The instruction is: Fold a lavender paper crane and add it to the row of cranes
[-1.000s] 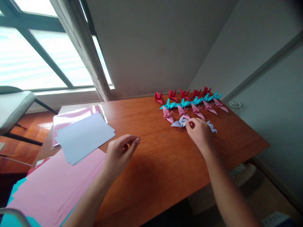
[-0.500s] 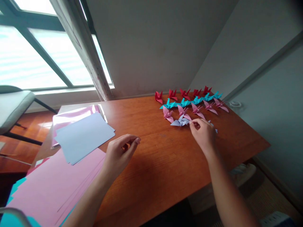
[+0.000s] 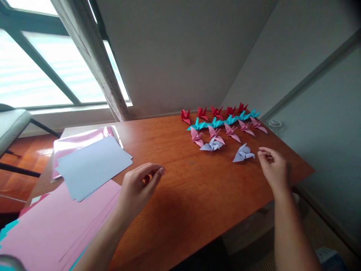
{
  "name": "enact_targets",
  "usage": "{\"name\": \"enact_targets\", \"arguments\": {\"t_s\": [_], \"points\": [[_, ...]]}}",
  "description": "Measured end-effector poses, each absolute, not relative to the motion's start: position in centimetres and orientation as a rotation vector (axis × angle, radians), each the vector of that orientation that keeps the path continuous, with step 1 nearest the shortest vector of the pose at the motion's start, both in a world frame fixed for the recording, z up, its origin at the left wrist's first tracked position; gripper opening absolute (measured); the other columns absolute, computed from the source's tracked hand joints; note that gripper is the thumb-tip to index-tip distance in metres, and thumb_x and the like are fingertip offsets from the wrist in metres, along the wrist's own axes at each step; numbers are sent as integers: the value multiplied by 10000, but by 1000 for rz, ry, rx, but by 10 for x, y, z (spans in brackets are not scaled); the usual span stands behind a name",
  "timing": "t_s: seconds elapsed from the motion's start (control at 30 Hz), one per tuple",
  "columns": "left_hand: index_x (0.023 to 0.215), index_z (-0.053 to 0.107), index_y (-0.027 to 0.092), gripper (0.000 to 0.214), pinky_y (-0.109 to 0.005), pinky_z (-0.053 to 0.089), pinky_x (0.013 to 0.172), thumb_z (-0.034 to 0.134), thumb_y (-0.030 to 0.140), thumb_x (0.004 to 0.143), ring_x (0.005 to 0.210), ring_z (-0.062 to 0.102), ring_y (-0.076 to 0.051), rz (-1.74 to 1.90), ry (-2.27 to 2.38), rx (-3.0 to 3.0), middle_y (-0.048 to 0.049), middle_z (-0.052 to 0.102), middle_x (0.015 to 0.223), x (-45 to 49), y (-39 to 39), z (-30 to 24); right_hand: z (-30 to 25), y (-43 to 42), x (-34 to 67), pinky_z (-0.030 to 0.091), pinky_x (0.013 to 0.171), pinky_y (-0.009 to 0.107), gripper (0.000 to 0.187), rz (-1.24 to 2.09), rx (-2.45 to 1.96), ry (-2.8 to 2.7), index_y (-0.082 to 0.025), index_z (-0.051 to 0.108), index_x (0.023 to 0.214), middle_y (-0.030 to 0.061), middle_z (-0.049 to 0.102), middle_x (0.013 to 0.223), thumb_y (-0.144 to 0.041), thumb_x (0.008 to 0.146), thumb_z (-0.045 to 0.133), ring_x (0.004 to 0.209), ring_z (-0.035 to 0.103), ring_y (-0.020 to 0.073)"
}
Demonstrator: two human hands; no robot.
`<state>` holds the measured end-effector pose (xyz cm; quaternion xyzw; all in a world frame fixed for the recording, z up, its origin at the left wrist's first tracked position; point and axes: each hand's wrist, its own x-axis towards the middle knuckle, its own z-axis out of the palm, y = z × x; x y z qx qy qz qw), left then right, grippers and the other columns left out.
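Observation:
Two pale lavender paper cranes lie on the wooden table in front of the coloured rows. One lavender crane (image 3: 212,144) rests against the pink row; the other lavender crane (image 3: 243,153) sits nearer to me, farther right. Just right of that second crane's tip is my right hand (image 3: 274,165), fingers curled in, with a narrow gap between and nothing visible in it. My left hand (image 3: 144,183) hovers over the table beside the paper stacks, thumb and forefinger pinched together, no object showing between them.
Behind stand rows of red cranes (image 3: 216,111), turquoise cranes (image 3: 216,122) and pink cranes (image 3: 231,132). On the left lie lavender sheets (image 3: 94,165), larger pink sheets (image 3: 62,226) and a clear-wrapped pink pack (image 3: 81,142). A chair (image 3: 14,126) stands beyond the table (image 3: 180,210).
My right hand has moved right, away from the left lavender crane, uncovering the second one. The left hand keeps its pinch. The view has shifted slightly.

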<state>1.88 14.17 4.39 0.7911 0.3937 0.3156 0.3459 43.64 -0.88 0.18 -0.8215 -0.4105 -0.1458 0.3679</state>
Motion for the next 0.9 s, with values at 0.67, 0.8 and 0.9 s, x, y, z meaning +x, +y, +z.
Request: {"name": "enact_targets", "arguments": {"t_s": [0.67,0.8,0.9], "points": [[806,732,190,238,-221,446,553,613,369,909,623,632,-135,822,1040,2046,-15,746,747,19,144,40,-8,11,429,527,712,375,262,-307,-2142,-1130,-182,716,835,119,764,823,-393,860,562,712,698,256],[810,730,191,225,-221,453,562,618,361,908,631,635,-136,833,1036,2042,-16,753,762,19,144,40,-9,22,430,530,723,375,271,-295,-2120,-1153,-173,712,831,128,766,828,-393,861,555,714,695,253],[804,729,194,230,-221,446,553,612,361,911,619,625,-132,827,1041,2047,-13,750,754,19,144,40,-8,26,429,529,734,373,265,-280,-2111,-1177,-177,714,830,126,769,839,-385,862,552,728,697,254]]}}
